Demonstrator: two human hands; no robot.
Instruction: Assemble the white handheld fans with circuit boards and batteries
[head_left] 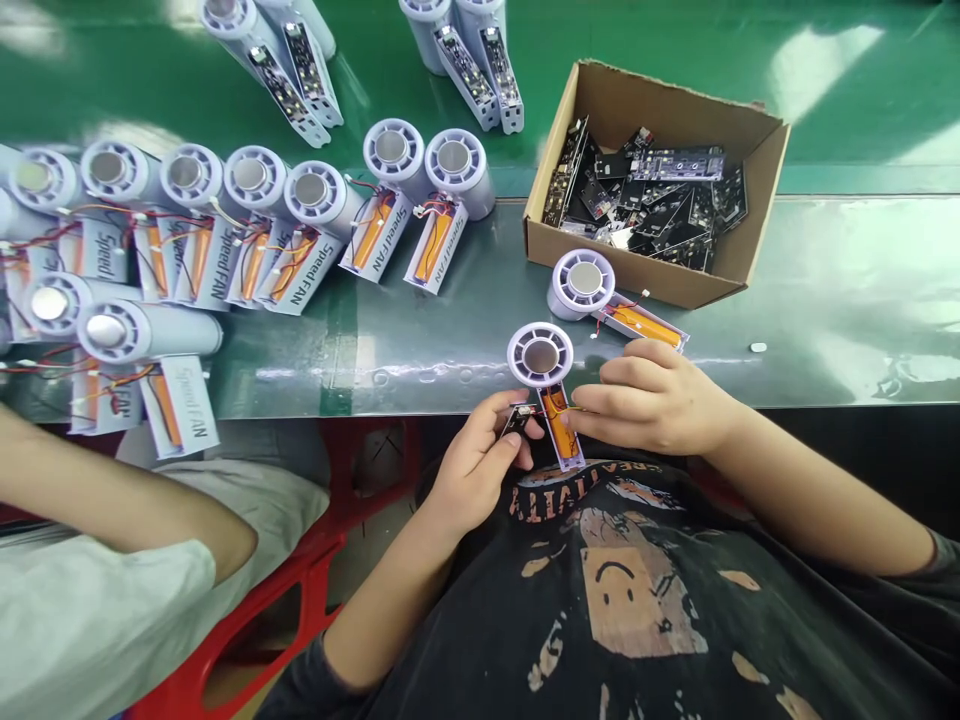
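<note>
My left hand [480, 455] is closed on a small black circuit board [516, 424], held beside the open handle of a handheld fan. This fan [541, 355] has a round lilac head with a silver disc in its middle. An orange battery [556, 415] lies in its handle, which hangs over the table's front edge. Thin wires cross the handle between the board and my right hand [652, 400], whose fingers pinch together at the wires. The fingertips partly hide what they grip. Just behind, a second fan [583, 284] lies with its handle open and its wires loose.
A cardboard box [645, 280] of black circuit boards stands behind my hands. Several open fans [310, 190] crowd the table's left side, and others with boards fitted [484, 75] stand at the back. A small white piece [758, 347] lies right. A co-worker's arm [127, 490] is at left.
</note>
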